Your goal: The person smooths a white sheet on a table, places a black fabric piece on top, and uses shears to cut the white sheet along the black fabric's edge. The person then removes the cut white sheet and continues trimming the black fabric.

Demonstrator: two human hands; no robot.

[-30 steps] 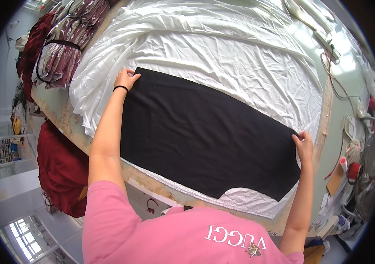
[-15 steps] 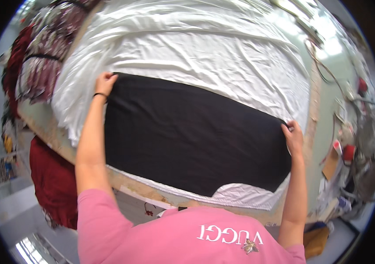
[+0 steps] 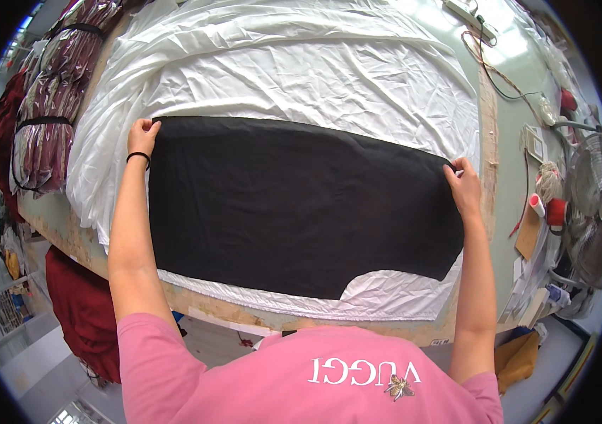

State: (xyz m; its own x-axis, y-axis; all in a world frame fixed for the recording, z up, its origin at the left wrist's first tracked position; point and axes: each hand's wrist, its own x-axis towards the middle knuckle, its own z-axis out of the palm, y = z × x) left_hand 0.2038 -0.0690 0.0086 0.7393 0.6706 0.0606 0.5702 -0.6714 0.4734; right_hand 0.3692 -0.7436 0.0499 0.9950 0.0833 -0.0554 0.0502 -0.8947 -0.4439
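A black cut fabric panel (image 3: 301, 205) lies spread over white fabric (image 3: 301, 78) on the table. A curved notch is cut into its near edge, toward the right. My left hand (image 3: 144, 136) pinches the panel's far left corner between thumb and fingers; a dark band circles that wrist. At the far right corner, my right hand (image 3: 463, 185) grips the black edge with closed fingertips. Between the two hands the far edge runs fairly taut, sloping nearer on the right. White cloth shows through the notch and along the near side.
Plastic-wrapped dark red bundles (image 3: 50, 134) stand at the left, above hanging dark red cloth (image 3: 82, 304). On the right are a cable (image 3: 488, 67), a red thread spool (image 3: 557, 212), a brown card (image 3: 528, 237) and a fan (image 3: 587, 212). The worn table edge (image 3: 234, 311) runs before me.
The view has shifted somewhat. Both hands keep hold of the black panel's corners; its right end now sits a little farther away, and the panel looks flatter.
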